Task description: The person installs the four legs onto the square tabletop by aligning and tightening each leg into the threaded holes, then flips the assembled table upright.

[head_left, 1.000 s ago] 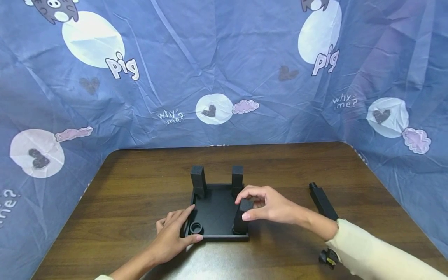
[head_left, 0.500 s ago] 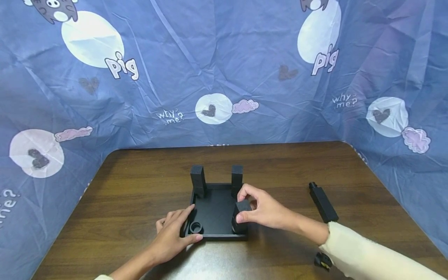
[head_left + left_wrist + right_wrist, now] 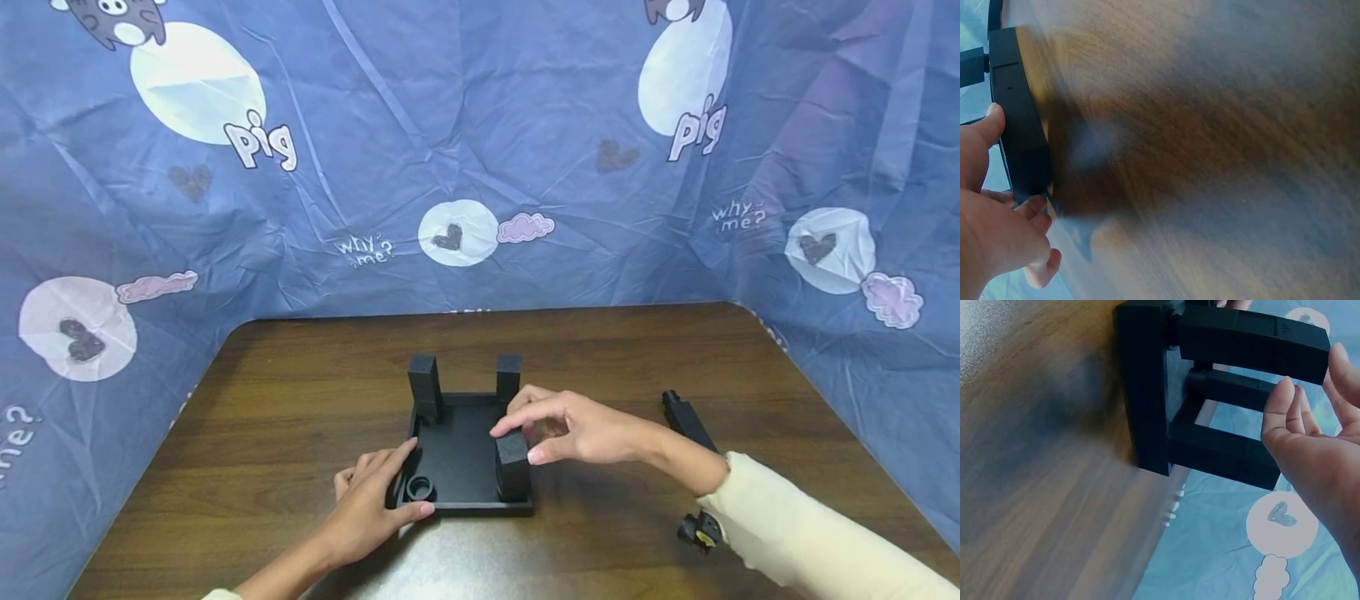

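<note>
A black square base [image 3: 459, 458] with a raised rim lies on the table. Two black square legs, the far-left leg [image 3: 426, 387] and the far-right leg [image 3: 508, 375], stand up from its far corners. At the near-right corner stands a third black leg [image 3: 513, 478]. My right hand [image 3: 581, 429] pinches this leg's top, the thumb on its right side and the index finger at its upper left. My left hand [image 3: 371, 498] grips the near-left corner, thumb on the near edge and fingers along the left side. Beside it, that corner holds a round black socket [image 3: 420, 489].
One more black leg [image 3: 686, 421], with a narrow threaded-looking end, lies on the brown wooden table [image 3: 315, 358] at right, partly behind my right sleeve. A small black device [image 3: 699, 531] with a yellow spot sits by that sleeve. A blue printed cloth [image 3: 465, 158] hangs around the table.
My right hand has turned about the near-right leg and shifted its fingers on the top. The leg's top has rotated and leans slightly further left. The left hand has stayed put.
</note>
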Available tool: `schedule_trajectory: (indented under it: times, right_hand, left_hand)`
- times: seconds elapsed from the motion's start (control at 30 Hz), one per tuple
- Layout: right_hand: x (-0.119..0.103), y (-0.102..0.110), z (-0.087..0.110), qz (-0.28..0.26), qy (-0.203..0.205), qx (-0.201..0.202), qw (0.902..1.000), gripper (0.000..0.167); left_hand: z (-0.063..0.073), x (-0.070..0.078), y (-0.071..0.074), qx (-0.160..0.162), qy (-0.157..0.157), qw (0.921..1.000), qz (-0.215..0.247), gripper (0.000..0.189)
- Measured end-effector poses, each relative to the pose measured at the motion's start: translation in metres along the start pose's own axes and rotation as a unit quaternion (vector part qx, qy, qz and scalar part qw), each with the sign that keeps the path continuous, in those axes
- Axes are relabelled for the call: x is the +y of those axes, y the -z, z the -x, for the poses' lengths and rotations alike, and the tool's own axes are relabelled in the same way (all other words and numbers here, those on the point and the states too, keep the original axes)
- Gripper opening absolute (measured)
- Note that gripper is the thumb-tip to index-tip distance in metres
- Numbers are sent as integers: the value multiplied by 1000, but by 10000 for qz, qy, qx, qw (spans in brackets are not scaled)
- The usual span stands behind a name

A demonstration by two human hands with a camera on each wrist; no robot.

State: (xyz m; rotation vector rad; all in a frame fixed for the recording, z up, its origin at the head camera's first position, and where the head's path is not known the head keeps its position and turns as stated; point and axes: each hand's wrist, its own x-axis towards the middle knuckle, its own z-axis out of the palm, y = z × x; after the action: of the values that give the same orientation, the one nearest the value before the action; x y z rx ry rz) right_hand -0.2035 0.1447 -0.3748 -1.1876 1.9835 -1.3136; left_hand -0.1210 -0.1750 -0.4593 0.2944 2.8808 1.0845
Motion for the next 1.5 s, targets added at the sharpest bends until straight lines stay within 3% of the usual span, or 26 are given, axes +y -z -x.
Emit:
schedule_trajectory:
  times: [0.27,0.47,0.67,0.93,1.1,1.23,1.5]
  right_hand:
    - [4,-8,-2,-329,-125,293,9990,37]
    - [10,-21,-5,-540,-257,822,9948,34]
    - [13,-29,-4,-1060,-368,1001,9886,42]
    - [10,-18,-2,-590,-128,484,9970,56]
    - [7,-12,-2,-335,71,171,9993,46]
    - [6,-14,-3,-422,22,299,9987,40]
    - [8,-24,-6,-290,-305,953,9946,35]
  left_hand:
    - [0,0,1,-34,-4,10000,73,86]
    - [1,0,0,-2,-42,10000,77,86]
    - [0,0,0,16,-27,10000,67,86]
    - [-1,-1,-1,-11,43,10000,-13,86]
    - [-1,-1,-1,18,27,10000,-46,86]
    - [0,-2,-1,8,25,10000,-13,86]
    - [0,-2,0,-14,35,10000,75,86]
